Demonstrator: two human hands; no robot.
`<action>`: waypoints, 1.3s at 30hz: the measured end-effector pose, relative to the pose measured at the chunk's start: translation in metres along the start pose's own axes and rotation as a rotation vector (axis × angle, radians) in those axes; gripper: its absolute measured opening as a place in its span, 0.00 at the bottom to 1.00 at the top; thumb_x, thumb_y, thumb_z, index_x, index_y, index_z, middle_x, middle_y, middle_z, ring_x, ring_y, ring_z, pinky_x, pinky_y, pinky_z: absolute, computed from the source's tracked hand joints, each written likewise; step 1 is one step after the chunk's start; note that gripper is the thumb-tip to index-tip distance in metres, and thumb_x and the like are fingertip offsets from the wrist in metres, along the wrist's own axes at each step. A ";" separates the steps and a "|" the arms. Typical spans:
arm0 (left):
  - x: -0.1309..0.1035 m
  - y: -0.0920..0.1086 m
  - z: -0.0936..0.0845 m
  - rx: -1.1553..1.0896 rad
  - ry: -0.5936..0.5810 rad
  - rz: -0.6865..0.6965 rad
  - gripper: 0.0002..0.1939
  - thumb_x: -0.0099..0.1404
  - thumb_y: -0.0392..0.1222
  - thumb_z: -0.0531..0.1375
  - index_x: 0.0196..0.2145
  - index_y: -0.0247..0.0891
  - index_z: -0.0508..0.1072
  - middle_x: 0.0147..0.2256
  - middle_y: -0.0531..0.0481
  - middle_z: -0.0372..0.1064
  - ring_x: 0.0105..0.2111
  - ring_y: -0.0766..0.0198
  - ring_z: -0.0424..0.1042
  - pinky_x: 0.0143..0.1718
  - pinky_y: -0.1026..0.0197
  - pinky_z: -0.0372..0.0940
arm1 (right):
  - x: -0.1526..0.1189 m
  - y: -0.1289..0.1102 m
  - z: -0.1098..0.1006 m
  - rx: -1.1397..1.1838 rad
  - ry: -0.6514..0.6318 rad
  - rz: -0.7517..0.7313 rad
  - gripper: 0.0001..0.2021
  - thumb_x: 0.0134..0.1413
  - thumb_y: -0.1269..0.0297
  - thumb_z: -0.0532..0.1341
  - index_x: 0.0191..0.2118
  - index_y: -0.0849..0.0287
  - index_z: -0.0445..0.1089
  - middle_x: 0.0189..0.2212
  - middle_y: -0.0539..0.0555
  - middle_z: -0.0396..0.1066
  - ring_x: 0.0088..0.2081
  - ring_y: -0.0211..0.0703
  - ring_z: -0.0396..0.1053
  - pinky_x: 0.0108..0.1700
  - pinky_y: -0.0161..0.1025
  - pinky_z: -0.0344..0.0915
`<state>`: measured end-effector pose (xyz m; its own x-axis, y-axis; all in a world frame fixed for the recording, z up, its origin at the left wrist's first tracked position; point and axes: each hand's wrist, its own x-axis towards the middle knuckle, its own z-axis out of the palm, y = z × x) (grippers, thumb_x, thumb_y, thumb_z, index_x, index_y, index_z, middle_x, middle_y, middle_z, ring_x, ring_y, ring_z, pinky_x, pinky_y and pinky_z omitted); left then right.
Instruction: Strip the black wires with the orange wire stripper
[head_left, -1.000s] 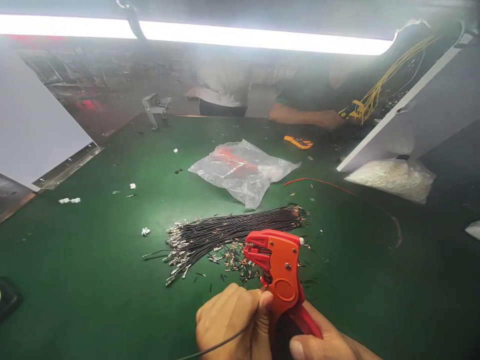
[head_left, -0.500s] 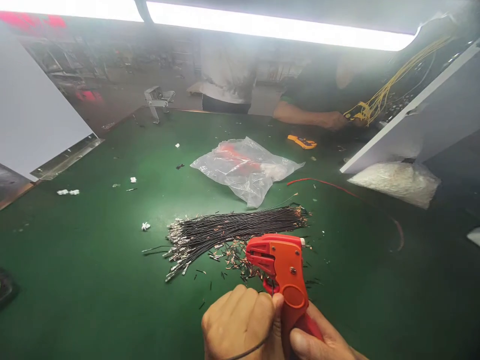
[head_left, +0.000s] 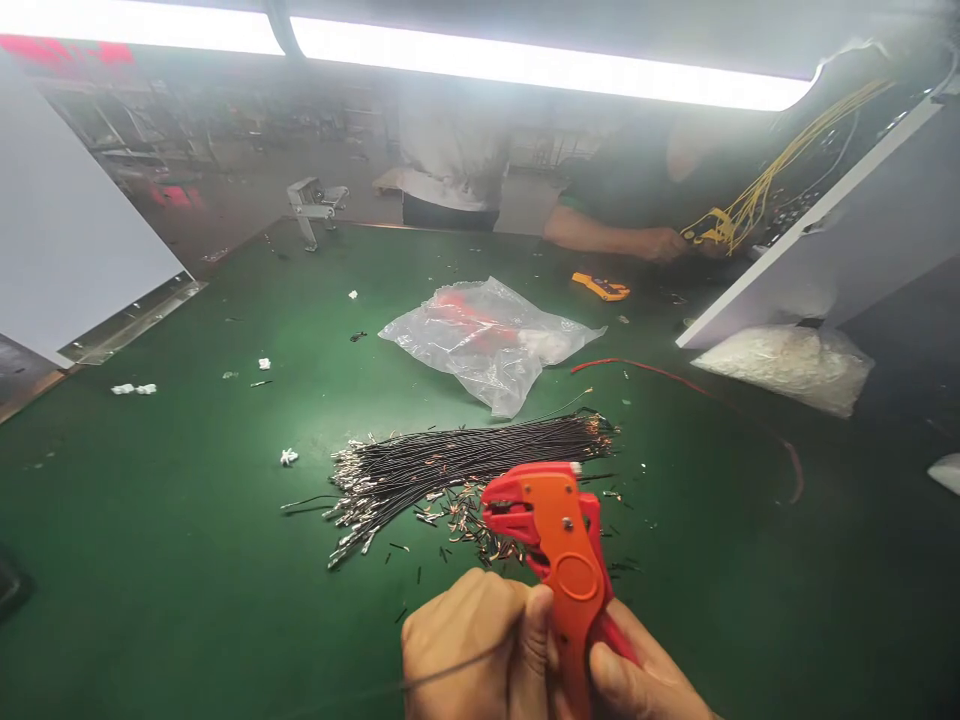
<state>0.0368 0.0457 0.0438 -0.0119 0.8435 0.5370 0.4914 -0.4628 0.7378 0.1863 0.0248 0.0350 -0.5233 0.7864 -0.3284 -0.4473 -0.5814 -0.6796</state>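
My right hand (head_left: pixel 645 685) is wrapped around the handle of a red and orange wire stripper (head_left: pixel 559 500), whose jaws point left. Close against the handle, my left hand (head_left: pixel 469 635) is closed with thumb and fingers pinched on a thin dark wire (head_left: pixel 457 668). That wire runs blurred across the back of the hand to the lower left; its pinched end is hidden. Beyond the tool lies a bundle of black wires (head_left: pixel 472 450), with metal terminals at the left and bare copper ends at the right. Small cut scraps (head_left: pixel 469 522) are scattered beside the bundle.
A clear plastic bag (head_left: pixel 495 350) with something red inside lies behind the bundle. Right of it are a red wire (head_left: pixel 675 372), a yellow-orange tool (head_left: pixel 600 287) and a filled bag (head_left: pixel 787 362). Upright panels flank the green table (head_left: pixel 187 560). Across it, a co-worker's hand (head_left: pixel 664 245) holds yellow wires.
The stripper's head has shifted left and turned a little, and a red lever now shows at its back. The dark wire has swung out toward the lower left. Both hands keep their grip.
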 end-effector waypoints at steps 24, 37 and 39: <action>-0.001 -0.015 0.001 -0.173 -0.173 -0.184 0.16 0.74 0.43 0.54 0.31 0.41 0.77 0.26 0.51 0.76 0.24 0.64 0.77 0.28 0.66 0.70 | -0.004 -0.007 -0.031 -0.195 -0.086 -0.167 0.25 0.60 0.49 0.65 0.58 0.57 0.71 0.35 0.58 0.80 0.32 0.48 0.78 0.40 0.46 0.71; -0.005 -0.017 0.001 -0.070 -0.096 -0.084 0.10 0.70 0.30 0.58 0.37 0.42 0.77 0.30 0.55 0.77 0.29 0.66 0.76 0.34 0.66 0.68 | -0.006 -0.008 -0.023 -0.101 -0.005 -0.123 0.27 0.57 0.51 0.69 0.59 0.57 0.71 0.32 0.56 0.80 0.32 0.48 0.79 0.39 0.44 0.71; -0.004 -0.016 0.001 -0.091 -0.032 -0.075 0.10 0.69 0.29 0.59 0.41 0.42 0.77 0.33 0.54 0.79 0.31 0.65 0.78 0.37 0.65 0.69 | -0.005 -0.006 -0.026 -0.076 -0.043 -0.127 0.26 0.59 0.52 0.68 0.59 0.58 0.70 0.31 0.57 0.81 0.32 0.48 0.79 0.37 0.42 0.70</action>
<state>0.0300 0.0498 0.0294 -0.0176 0.8844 0.4664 0.4092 -0.4192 0.8105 0.2104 0.0295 0.0238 -0.4970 0.8421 -0.2095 -0.4566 -0.4591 -0.7621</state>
